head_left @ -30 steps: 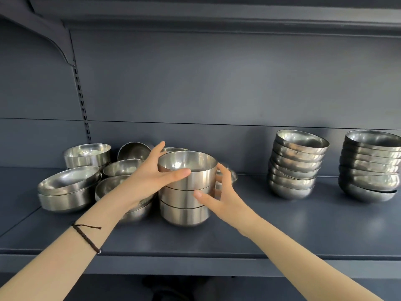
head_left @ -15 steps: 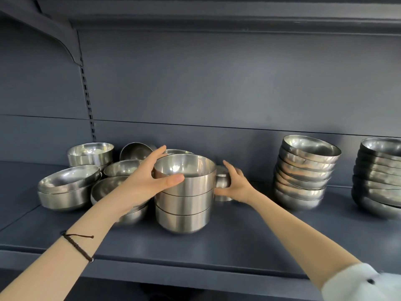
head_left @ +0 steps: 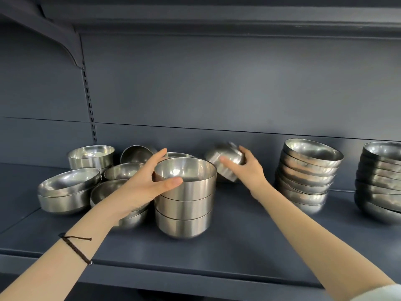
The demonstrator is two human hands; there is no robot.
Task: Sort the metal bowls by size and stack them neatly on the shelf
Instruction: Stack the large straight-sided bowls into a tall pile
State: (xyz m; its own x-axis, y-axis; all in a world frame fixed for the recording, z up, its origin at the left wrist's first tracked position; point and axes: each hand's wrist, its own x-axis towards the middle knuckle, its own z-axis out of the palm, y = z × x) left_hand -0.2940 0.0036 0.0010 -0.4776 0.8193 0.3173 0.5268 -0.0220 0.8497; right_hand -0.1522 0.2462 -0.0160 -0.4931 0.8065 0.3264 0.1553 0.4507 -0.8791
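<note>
A stack of three straight-sided metal bowls (head_left: 184, 205) stands in the middle of the dark shelf (head_left: 238, 242). My left hand (head_left: 143, 183) grips the top bowl's rim, thumb across the front and fingers behind. Just right of the stack and behind it, my right hand (head_left: 249, 170) holds a small metal bowl (head_left: 223, 159) tilted on its side above the shelf. Several loose bowls (head_left: 69, 187) lie in a jumble to the left of the stack.
Two tall stacks of wider rounded bowls stand at the right, one stack (head_left: 308, 174) near my right wrist and another stack (head_left: 379, 179) at the frame edge. An upper shelf and its bracket (head_left: 65, 40) hang overhead. The back panel is close behind the bowls.
My right hand left the stack, reached behind it to the small bowl and has lifted it, tilted, off the shelf. My left hand stayed on the top bowl.
</note>
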